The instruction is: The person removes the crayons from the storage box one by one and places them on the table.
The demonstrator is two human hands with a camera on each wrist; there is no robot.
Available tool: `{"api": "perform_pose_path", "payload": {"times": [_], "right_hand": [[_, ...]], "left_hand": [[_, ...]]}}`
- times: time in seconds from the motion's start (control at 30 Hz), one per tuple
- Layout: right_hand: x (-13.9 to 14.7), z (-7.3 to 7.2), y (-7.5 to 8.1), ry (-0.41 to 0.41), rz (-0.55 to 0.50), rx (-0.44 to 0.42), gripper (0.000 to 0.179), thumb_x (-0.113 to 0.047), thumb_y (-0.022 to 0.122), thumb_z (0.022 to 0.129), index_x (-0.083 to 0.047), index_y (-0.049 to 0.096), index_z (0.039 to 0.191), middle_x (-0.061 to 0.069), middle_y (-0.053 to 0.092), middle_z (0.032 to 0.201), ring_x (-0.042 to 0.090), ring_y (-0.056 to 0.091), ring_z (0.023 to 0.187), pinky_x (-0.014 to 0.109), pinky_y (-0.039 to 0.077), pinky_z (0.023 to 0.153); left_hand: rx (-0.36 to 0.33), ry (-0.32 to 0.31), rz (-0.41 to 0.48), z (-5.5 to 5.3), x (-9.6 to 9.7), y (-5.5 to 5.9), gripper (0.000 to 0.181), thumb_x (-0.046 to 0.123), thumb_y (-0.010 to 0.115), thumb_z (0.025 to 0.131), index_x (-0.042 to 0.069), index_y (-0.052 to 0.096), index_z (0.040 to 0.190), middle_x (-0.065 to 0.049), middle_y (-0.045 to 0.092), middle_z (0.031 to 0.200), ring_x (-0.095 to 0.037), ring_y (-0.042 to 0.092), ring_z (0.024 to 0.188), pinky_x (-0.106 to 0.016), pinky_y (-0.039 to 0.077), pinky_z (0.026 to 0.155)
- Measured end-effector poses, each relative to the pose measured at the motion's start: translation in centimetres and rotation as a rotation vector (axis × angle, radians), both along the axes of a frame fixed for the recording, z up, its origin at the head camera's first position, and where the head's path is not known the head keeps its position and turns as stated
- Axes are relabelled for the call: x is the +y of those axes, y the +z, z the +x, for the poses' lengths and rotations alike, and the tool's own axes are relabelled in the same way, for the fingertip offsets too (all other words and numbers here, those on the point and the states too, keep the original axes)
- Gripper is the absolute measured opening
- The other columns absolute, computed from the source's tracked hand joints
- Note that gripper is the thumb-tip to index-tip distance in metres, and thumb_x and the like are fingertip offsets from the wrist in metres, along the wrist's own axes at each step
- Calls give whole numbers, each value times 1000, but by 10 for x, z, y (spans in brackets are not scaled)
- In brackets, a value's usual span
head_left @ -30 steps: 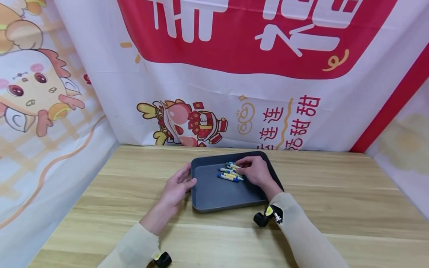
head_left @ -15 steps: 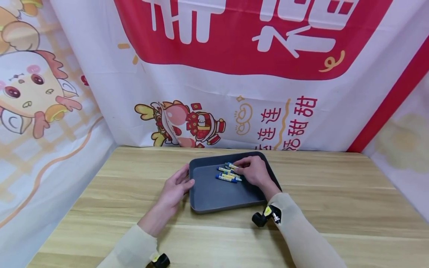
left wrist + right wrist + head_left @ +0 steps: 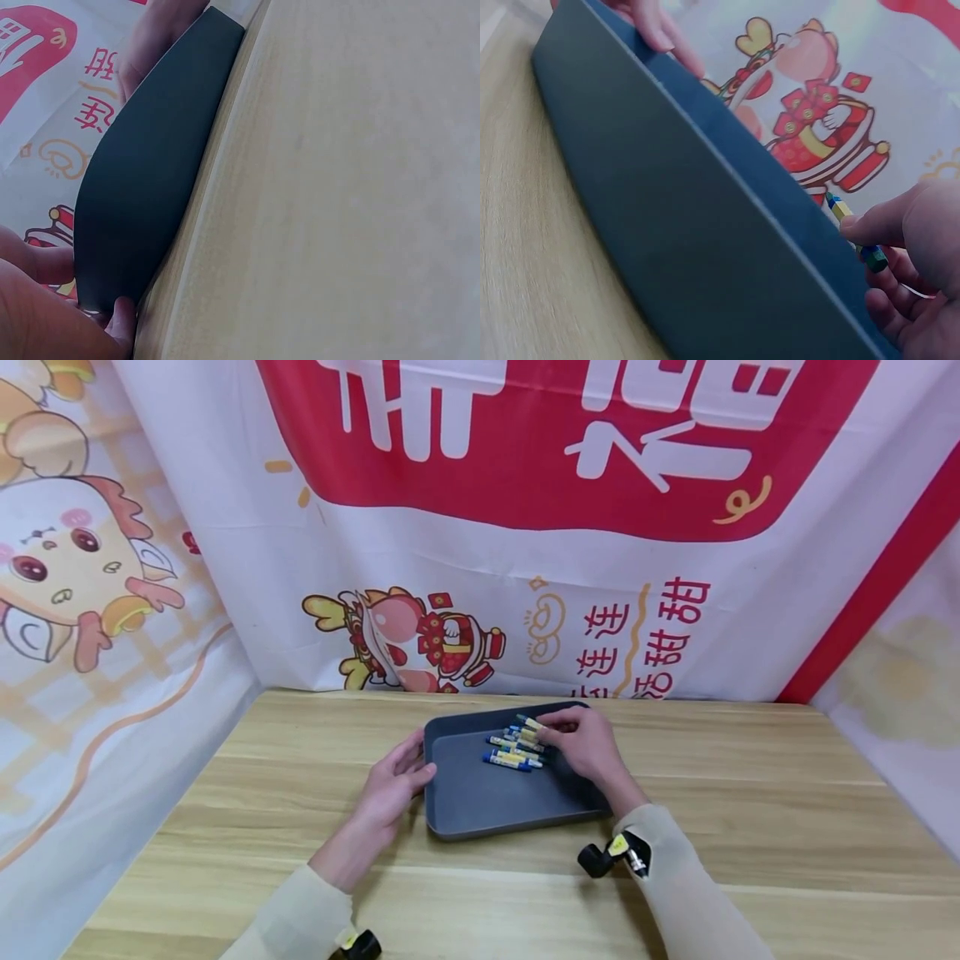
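In the head view a dark grey rectangular tray point(image 3: 480, 806) lies on the wooden table. My left hand point(image 3: 387, 792) grips its left side, the thumb at the rim; the left wrist view shows those fingers point(image 3: 124, 319) at the tray's corner. Over the tray's right part, my right hand point(image 3: 588, 745) pinches a green crayon point(image 3: 841, 208) between thumb and fingers, its yellow-labelled wrapper partly covered. Just below that crayon, several blue and green crayons point(image 3: 510, 760) with pale yellow wrappers lie in a loose row on the tray's floor.
The wooden table point(image 3: 750, 827) extends around the tray on all sides. Behind it hangs a white and red printed cloth point(image 3: 465, 552), with another patterned cloth point(image 3: 90, 652) at the left. A small black camera point(image 3: 596, 860) sits at the right wrist.
My right hand has lifted a little and shifted right, and the crayon in it now shows above the others. My left hand stays at the tray's left side.
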State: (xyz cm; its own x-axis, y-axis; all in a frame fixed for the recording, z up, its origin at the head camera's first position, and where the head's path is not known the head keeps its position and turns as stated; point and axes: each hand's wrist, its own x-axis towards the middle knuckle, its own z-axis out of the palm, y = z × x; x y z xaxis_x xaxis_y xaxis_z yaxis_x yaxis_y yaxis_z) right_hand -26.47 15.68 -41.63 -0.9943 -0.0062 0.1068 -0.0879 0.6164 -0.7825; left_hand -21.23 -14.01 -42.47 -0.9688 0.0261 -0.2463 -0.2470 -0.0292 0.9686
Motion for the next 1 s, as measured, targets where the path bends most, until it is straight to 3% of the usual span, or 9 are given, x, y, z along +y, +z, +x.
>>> {"api": "perform_pose_path", "payload": {"times": [0.47, 0.73, 0.87, 1.0], "right_hand": [[46, 24, 20, -128, -33, 100, 25, -21, 77, 99, -12, 81, 121, 13, 79, 112, 19, 67, 94, 19, 54, 75], [74, 24, 25, -189, -46, 111, 28, -22, 76, 100, -15, 79, 127, 14, 77, 118, 17, 64, 96, 14, 52, 71], [89, 21, 14, -251, -51, 66, 30, -24, 76, 99, -15, 78, 128, 14, 79, 121, 11, 65, 96, 15, 53, 74], [100, 22, 3, -306, -78, -43, 34, -27, 75, 100, -13, 76, 131, 15, 77, 127, 14, 63, 100, 18, 53, 75]], "left_hand": [[-10, -7, -7, -2, 3, -1, 67, 6, 61, 105, 22, 38, 165, -11, 33, 174, -36, 36, 159, -51, 32, 132], [-32, 12, -13, -5, 4, 2, 66, 7, 61, 106, 24, 39, 165, -8, 35, 174, -33, 37, 159, -48, 33, 132], [-27, 12, -18, -4, 3, 2, 66, 6, 61, 105, 23, 39, 165, -9, 35, 174, -34, 38, 159, -49, 33, 132], [-22, 9, -16, -2, 1, 2, 66, 5, 61, 105, 22, 39, 165, -9, 35, 174, -35, 38, 158, -49, 33, 132]]}}
